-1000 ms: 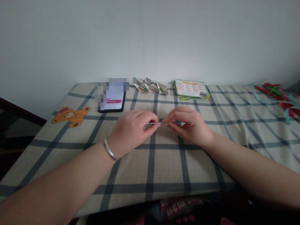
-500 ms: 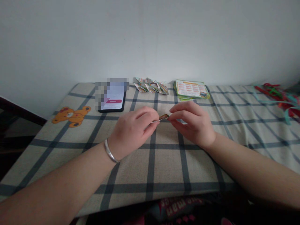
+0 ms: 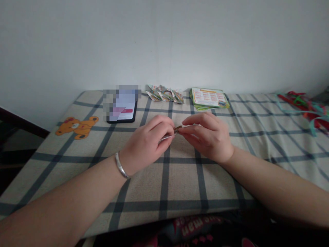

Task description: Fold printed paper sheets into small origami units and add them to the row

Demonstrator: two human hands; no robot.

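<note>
A small printed paper card (image 3: pixel 177 130) is held between my hands above the middle of the cloth, mostly hidden by my fingers; a brown face and a thin white edge show. My left hand (image 3: pixel 151 135), with a silver bangle at the wrist, pinches it between thumb and fingers. From the other side, my right hand (image 3: pixel 210 135) closes its thumb and index fingertips on the card's right end. Behind my hands lie several folded paper pieces (image 3: pixel 165 94), overlapping in rows. A stack of printed cards (image 3: pixel 209 97) with green edges lies to their right.
A checked cloth (image 3: pixel 144 192) covers the table, which meets a white wall (image 3: pixel 164 41) at the back. On the left are a phone (image 3: pixel 123 111) with its screen lit and a flat orange bear cutout (image 3: pixel 78 127). Tangled coloured ribbons (image 3: pixel 303 104) lie at far right.
My right hand has shifted slightly left, closer to my left hand, and its fingertips now cover more of the card. Less of the card's brown face shows between the hands.
</note>
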